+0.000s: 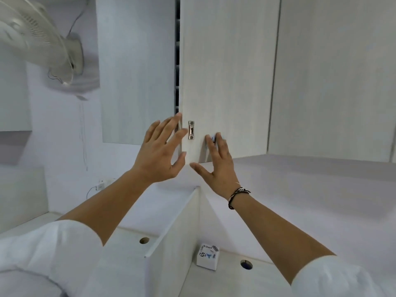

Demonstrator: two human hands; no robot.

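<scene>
Overhead cabinet door point(227, 71) is ajar, with a dark gap point(177, 61) along its free edge, just above the left hand point(159, 153). Left hand is open, fingers spread, tips at that edge, just left of the lock plate point(191, 130). Right hand point(218, 166) also open, straight fingers flat on the door face right of the plate. Something small under its fingertips, can't identify. Looks like the door-swing step, direction unclear. Next: hook left fingertips behind the edge and pull, or press the door flush.

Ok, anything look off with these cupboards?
The cupboard door with the lock plate seems ajar: a dark gap runs up its left edge, while the neighbouring door sits shut. The left hand touches that edge; the right hand presses its face.
</scene>
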